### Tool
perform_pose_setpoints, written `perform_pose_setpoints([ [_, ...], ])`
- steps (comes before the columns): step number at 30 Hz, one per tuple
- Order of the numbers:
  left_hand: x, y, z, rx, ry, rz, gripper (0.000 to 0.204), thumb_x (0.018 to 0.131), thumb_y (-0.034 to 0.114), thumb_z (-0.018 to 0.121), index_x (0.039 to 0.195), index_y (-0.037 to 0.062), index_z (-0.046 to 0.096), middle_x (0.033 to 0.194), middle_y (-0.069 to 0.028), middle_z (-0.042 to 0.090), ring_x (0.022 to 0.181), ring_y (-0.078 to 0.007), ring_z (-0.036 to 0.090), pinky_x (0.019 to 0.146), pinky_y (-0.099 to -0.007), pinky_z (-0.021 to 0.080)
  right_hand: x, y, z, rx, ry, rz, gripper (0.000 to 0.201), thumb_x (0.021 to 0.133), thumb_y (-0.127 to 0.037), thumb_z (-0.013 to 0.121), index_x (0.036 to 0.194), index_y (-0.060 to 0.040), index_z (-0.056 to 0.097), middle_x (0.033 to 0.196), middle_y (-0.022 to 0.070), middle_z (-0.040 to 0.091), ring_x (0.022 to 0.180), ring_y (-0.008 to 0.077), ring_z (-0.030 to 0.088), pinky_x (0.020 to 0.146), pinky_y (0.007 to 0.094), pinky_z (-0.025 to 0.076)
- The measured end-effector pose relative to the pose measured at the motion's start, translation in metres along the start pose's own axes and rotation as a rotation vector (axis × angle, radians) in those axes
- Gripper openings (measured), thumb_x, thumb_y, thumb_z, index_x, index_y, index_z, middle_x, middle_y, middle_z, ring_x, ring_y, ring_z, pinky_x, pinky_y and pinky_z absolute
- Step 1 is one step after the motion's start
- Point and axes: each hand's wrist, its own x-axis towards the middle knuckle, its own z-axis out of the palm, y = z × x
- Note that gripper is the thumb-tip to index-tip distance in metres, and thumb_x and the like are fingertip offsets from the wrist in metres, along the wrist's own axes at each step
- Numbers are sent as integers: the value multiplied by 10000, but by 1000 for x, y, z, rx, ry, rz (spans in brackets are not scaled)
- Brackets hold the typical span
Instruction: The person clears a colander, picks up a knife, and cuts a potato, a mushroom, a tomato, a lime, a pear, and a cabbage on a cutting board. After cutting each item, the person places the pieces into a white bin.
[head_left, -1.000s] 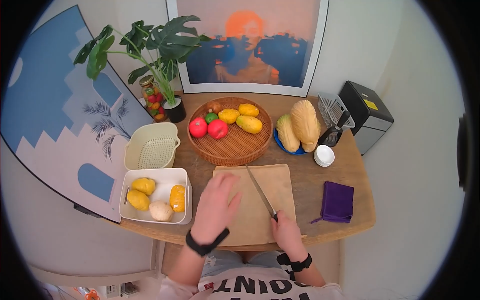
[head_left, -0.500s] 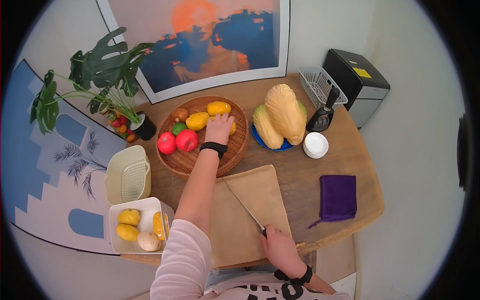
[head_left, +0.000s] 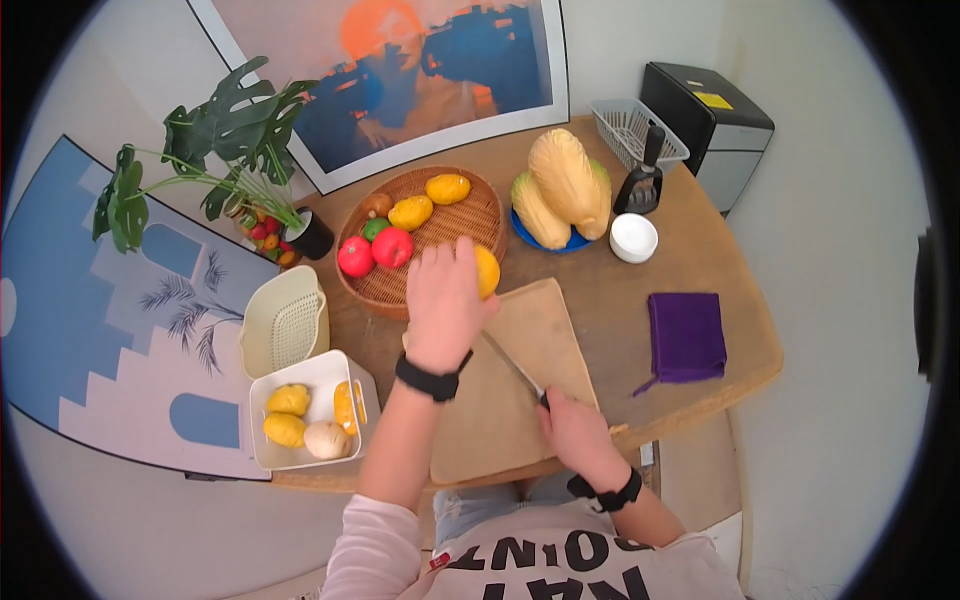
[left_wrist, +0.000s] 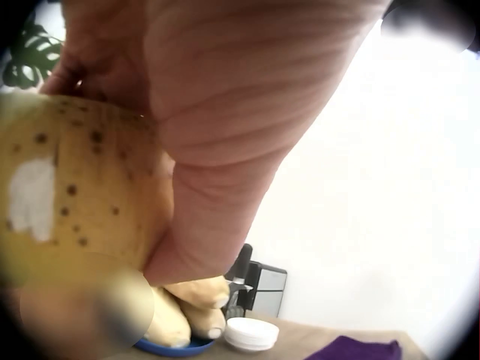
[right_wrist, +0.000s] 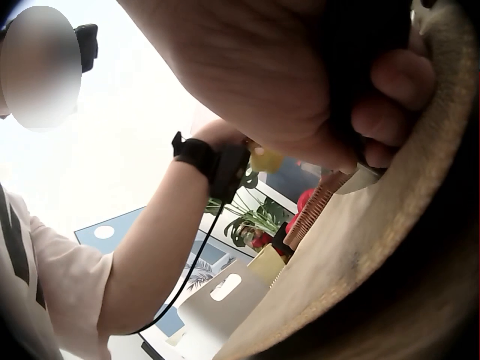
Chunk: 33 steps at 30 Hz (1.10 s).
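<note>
Nearest, a knife (head_left: 513, 366) is held in the right hand (head_left: 583, 440); its dark handle is clasped by curled fingers, so this grip is clenched on it. The blade is slanted forward and to the left over a tan board (head_left: 510, 425); whether the board is touched by the blade cannot be told.

Farther forward, a yellow fruit (head_left: 488, 272) is grasped by the left hand (head_left: 444, 305), with the fingers laid along its top and the thumb set against its side. Dark spots and a white patch are shown on its skin. It is held near the close right rim of a round wicker basket (head_left: 472, 220), by the far end of the board.

To the left, yellow produce and a pale round piece are contained in a white bin (head_left: 320, 398), with a pale green colander (head_left: 285, 322) placed just beyond it. To the right, a purple cloth (head_left: 687, 337) is laid on the table (head_left: 640, 400).

Red, green, brown and yellow produce is gathered in the basket. Farther right, white bowls (head_left: 633, 240) are set near a blue plate (head_left: 580, 241), on which cabbages (head_left: 568, 178) are piled.
</note>
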Motion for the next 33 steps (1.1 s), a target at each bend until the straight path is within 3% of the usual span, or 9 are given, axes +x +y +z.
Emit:
perform_pose_setpoints([
  [3, -70, 11, -13, -15, -63, -99, 533, 626, 223, 837, 1071, 51, 599, 948, -134, 635, 940, -325, 607, 808, -419, 484, 0, -1, 1, -9, 40, -19, 187, 966, -218, 567, 947, -35, 531, 715, 194, 662, 688, 394, 675, 604, 510, 529],
  [7, -138, 10, 12, -52, -324, -105, 611, 627, 252, 847, 1165, 64, 627, 1012, -125, 655, 978, -306, 603, 836, -419, 472, -2, -2, 5, -25, 56, -16, 183, 965, -214, 566, 952, -36, 525, 734, 201, 671, 708, 393, 679, 621, 515, 525],
  [13, -161, 27, 11, -164, 83, -44, 539, 648, 174, 854, 1139, 75, 654, 1120, -92, 614, 1039, -284, 564, 929, -412, 436, -5, -5, 11, -95, 73, -21, 186, 967, -218, 560, 954, -35, 524, 740, 200, 674, 743, 389, 683, 652, 516, 527],
  [16, -160, 22, 5, -314, 10, -8, 470, 659, 122, 850, 1086, 77, 657, 1138, -89, 593, 1013, -299, 565, 911, -406, 458, -5, -7, 11, -150, 107, -39, 192, 970, -223, 556, 955, -34, 529, 749, 197, 678, 761, 395, 682, 660, 516, 529],
  [19, -162, 14, 17, -425, -29, -101, 385, 679, 108, 838, 1019, 70, 661, 1099, -87, 600, 985, -308, 564, 868, -397, 481, -8, -10, 14, -150, 115, -35, 203, 970, -232, 572, 975, -34, 526, 768, 219, 672, 770, 414, 675, 663, 515, 532],
  [23, -164, 12, 20, -433, 70, -178, 314, 710, 84, 812, 982, 56, 659, 1055, -79, 616, 972, -309, 565, 828, -392, 499, -12, -7, 5, -7, 76, 12, 218, 969, -226, 594, 1027, -25, 531, 827, 242, 668, 824, 442, 660, 685, 518, 521],
  [28, -169, 30, 25, -364, 174, -255, 279, 728, 51, 788, 974, 57, 657, 1050, -80, 627, 949, -320, 581, 802, -400, 510, -33, -24, -6, 112, 140, -74, 239, 984, -229, 577, 1089, -20, 525, 778, 246, 663, 772, 450, 655, 668, 541, 512],
  [33, -165, 34, 21, -427, 113, -370, 299, 753, 33, 760, 1008, 64, 608, 1048, -88, 623, 909, -334, 607, 793, -417, 511, -37, -27, -3, 123, 107, -49, 245, 989, -229, 573, 1114, -26, 515, 782, 248, 666, 753, 450, 657, 643, 544, 506],
])
